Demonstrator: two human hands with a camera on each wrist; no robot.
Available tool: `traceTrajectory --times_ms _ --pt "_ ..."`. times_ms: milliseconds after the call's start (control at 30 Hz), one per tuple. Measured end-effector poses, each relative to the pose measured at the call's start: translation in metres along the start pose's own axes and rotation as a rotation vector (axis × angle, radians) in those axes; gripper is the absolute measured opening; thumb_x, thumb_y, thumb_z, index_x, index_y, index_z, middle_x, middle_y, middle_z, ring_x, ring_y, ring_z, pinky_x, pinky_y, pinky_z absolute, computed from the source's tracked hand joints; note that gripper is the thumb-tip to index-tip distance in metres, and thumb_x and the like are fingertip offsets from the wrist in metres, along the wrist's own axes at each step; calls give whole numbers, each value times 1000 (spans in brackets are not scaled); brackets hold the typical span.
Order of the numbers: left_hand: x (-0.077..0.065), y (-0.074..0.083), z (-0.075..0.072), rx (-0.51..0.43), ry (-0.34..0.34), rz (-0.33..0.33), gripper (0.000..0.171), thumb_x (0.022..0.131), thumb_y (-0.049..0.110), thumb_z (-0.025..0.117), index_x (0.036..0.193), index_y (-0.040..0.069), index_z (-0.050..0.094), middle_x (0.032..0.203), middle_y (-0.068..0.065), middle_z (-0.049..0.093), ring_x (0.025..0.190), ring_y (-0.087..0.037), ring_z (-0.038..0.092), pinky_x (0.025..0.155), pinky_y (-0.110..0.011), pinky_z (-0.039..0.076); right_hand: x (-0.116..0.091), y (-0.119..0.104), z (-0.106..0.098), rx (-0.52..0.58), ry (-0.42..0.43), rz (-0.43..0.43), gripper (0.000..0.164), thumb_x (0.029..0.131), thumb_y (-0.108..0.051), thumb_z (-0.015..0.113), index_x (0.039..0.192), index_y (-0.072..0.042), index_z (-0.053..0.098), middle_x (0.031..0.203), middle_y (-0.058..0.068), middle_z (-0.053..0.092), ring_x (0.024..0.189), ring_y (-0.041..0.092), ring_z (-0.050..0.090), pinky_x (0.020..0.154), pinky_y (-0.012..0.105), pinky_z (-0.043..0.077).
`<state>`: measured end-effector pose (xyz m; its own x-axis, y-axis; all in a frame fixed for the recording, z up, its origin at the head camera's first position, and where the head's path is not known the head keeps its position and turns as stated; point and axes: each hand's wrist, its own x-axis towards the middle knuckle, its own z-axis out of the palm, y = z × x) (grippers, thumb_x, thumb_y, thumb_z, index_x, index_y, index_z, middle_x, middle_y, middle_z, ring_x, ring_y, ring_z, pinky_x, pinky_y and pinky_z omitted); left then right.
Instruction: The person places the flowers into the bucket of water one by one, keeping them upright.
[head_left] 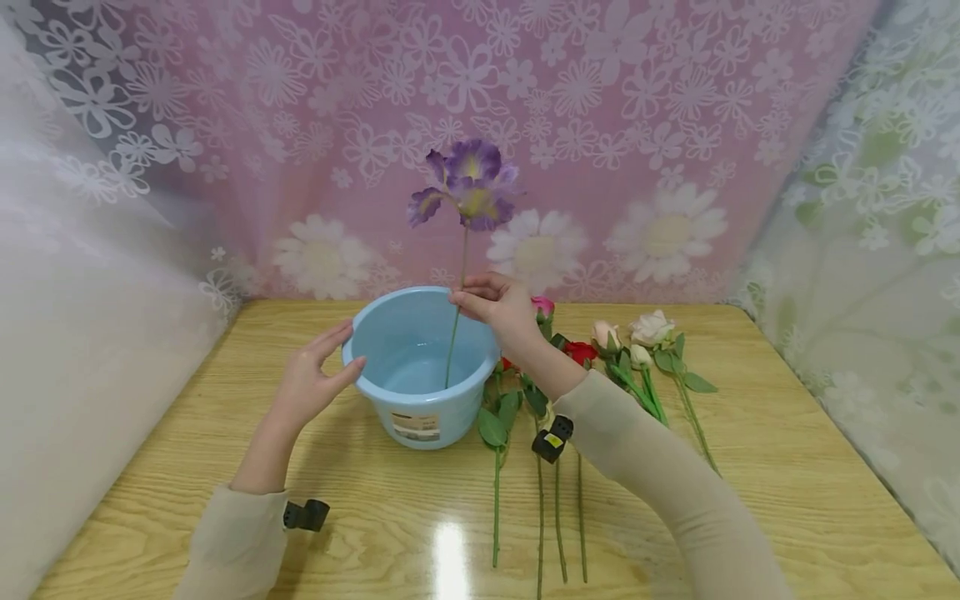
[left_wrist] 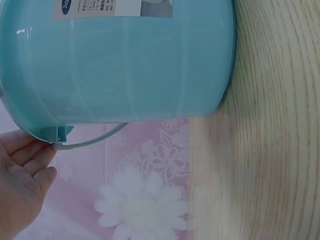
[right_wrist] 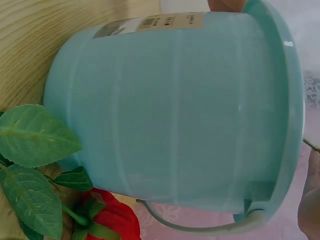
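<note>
A light blue plastic bucket [head_left: 423,417] with a paper label stands upright on the wooden table. My left hand [head_left: 311,375] holds its left rim, thumb over the near part and fingers outside, close to the handle [left_wrist: 95,142] joint. Above the opposite side, my right hand [head_left: 510,317] pinches the thin green stem of a purple iris [head_left: 472,187] between thumb and fingers. The blossom stands upright over the bucket, and the lower stem reaches down inside it. In the right wrist view, only an edge of the right hand [right_wrist: 310,205] shows beyond the rim.
Right of the bucket lie several artificial flowers, including a red rose [head_left: 580,352], a pink rose [head_left: 543,306] and a pale rose [head_left: 651,327]. Green leaves [right_wrist: 37,135] and a red flower [right_wrist: 117,217] lie close beside the bucket. A floral curtain [head_left: 420,75] hangs behind the table.
</note>
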<state>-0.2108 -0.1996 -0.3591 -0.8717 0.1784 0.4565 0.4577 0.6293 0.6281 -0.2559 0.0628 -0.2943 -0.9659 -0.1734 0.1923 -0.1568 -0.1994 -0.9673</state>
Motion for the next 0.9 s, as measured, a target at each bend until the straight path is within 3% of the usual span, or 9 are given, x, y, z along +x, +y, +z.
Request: traceTrajectory --times_ms 433,667,900 --pt "0 -1 1 -24 -3 4 56 82 26 63 127 -4 45 130 -19 42 121 -36 34 93 -53 31 -4 11 5 -181 -80 -20 25 78 -2 65 101 6 59 91 15 63 82 20 61 75 31 50" --pt "1 0 1 -16 -5 17 55 83 25 62 126 -4 46 130 -19 42 121 -36 34 93 -54 31 -5 13 5 -338 -80 -33 29 78 -11 67 104 0 62 93 11 64 85 19 61 73 27 50" --pt "0 -2 1 -22 8 23 55 82 24 63 126 -4 46 130 -20 42 120 -37 35 93 -54 31 -4 14 8 -456 -70 -82 28 79 -6 66 105 2 62 95 14 64 87 20 61 72 25 50"
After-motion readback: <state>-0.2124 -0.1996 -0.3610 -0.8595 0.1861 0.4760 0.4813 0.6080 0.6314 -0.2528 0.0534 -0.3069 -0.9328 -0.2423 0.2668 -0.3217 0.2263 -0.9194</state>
